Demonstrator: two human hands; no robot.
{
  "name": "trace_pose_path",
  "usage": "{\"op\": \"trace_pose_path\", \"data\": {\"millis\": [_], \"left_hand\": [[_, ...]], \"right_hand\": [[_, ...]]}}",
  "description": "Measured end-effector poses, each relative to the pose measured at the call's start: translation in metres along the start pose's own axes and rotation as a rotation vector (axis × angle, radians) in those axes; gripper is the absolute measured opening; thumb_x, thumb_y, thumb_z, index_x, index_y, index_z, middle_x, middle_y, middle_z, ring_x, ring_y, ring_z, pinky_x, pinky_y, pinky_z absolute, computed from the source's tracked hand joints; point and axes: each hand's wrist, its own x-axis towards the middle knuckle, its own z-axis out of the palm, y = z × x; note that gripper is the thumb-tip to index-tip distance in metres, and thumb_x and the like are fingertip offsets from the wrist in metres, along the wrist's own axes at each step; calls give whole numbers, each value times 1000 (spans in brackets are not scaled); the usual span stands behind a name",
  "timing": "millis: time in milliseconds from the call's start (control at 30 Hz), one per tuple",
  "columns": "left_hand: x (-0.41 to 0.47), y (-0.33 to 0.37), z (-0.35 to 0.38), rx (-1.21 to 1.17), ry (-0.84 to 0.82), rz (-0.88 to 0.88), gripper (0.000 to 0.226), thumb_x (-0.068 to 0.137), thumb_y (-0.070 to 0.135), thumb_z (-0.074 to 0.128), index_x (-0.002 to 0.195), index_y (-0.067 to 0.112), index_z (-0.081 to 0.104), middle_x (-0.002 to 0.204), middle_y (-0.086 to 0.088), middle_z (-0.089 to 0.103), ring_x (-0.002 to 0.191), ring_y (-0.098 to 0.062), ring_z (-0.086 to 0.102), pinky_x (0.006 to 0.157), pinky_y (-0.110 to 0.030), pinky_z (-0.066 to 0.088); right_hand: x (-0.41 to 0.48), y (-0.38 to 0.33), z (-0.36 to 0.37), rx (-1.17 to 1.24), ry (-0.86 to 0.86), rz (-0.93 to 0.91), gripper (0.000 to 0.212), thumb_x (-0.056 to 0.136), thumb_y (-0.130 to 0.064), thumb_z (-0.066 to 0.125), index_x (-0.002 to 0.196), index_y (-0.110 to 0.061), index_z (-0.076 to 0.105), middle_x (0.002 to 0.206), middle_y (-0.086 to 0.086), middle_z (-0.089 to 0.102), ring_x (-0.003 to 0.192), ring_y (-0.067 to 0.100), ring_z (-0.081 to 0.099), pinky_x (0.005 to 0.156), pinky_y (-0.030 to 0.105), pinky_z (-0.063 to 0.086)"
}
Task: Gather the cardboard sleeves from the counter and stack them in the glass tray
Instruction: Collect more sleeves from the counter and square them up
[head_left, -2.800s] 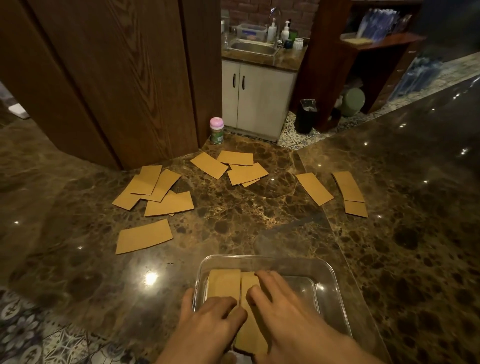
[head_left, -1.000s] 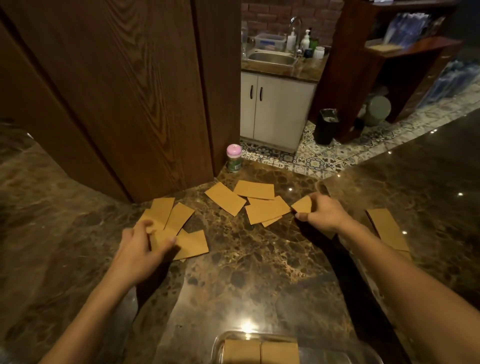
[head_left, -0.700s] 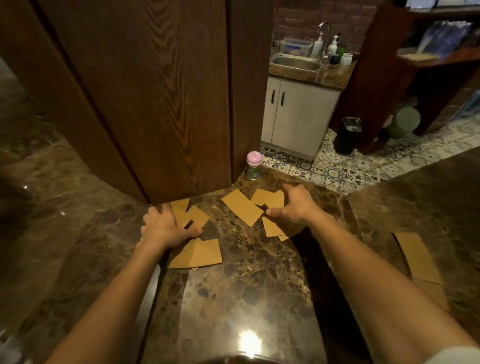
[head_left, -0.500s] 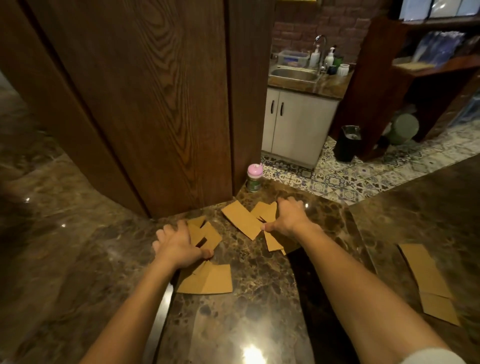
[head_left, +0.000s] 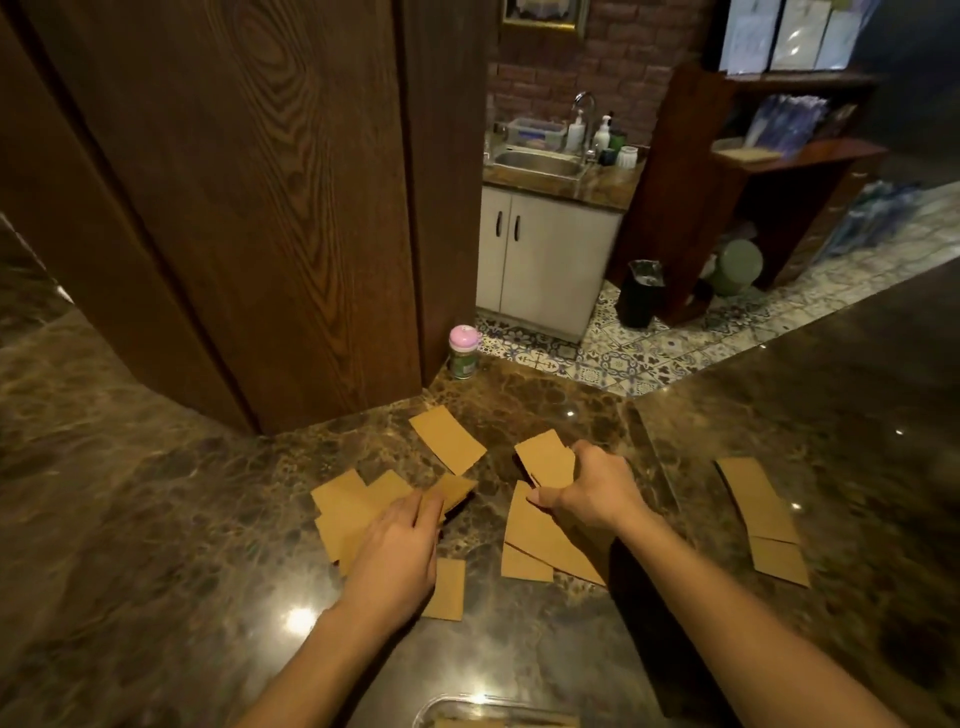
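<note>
Flat tan cardboard sleeves are gathered from a dark brown marbled stone counter by two bare hands at mid-frame. The left hand is curled over a fanned cluster of sleeves, with one sleeve pinched up between thumb and fingers. The right hand is closed on a raised sleeve above an overlapping pair of sleeves lying flat just below it.

A single sleeve is seen apart toward the upper centre, a small sleeve piece shows beside the left wrist, and two more sleeves lie well apart at the right. The clear glass tray — only its far rim visible at the bottom edge — already holds some cardboard.

The step is judged best done by sliding loose sleeves into squared piles under each palm before lifting, so edges are aligned and nothing is fanned out or dropped on the carry down-frame to the tray. Thin pieces on polished stone are likely hard to lift flat; a corner is better tipped up first — the right-hand pair should not be forgotten. A pink-capped green bottle stands at the counter's far corner.
</note>
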Motion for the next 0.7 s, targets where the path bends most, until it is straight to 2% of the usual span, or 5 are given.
{"op": "trace_pose_path", "data": {"millis": [233, 333, 400, 533, 700], "left_hand": [[-7, 33, -34, -362, 72, -75, 48, 103, 13, 50, 148, 26, 39, 130, -3, 68, 110, -22, 67, 80, -31, 53], [-11, 67, -74, -914, 149, -314, 28, 108, 23, 45, 135, 28, 53, 120, -2, 72, 96, -6, 70, 78, -21, 54], [-16, 89, -99, -1426, 42, -455, 25, 106, 22, 49, 129, 26, 59, 114, -10, 76, 103, -20, 73, 90, -43, 59], [-28, 120, -129, -1771, -17, -497, 27, 105, 19, 49, 130, 23, 59, 111, -16, 77, 99, -33, 75, 74, -43, 64], [-39, 136, -139, -1921, -97, -506, 29, 106, 23, 45, 130, 22, 63, 114, -17, 76, 95, -29, 76, 72, -42, 61]], "right_hand": [[-73, -3, -34, 1009, -240, 138, 69, 73, -59, 82, 117, -7, 72, 86, 12, 73, 69, 25, 69, 65, 35, 59], [-103, -11, -41, 1359, -384, 88, 86, 58, -44, 95, 128, -4, 66, 73, 4, 55, 55, 12, 49, 45, 21, 44], [-124, -18, -46, 1500, -423, -9, 75, 62, -34, 94, 126, -1, 71, 82, 7, 65, 63, 15, 59, 56, 26, 52], [-153, -21, -52, 1503, -303, -80, 41, 101, -27, 44, 108, -14, 83, 119, 15, 77, 110, 32, 72, 104, 52, 51], [-183, -18, -64, 1260, -190, -80, 25, 104, -25, 51, 102, -16, 74, 91, 2, 80, 91, 20, 72, 78, 34, 56]]}}
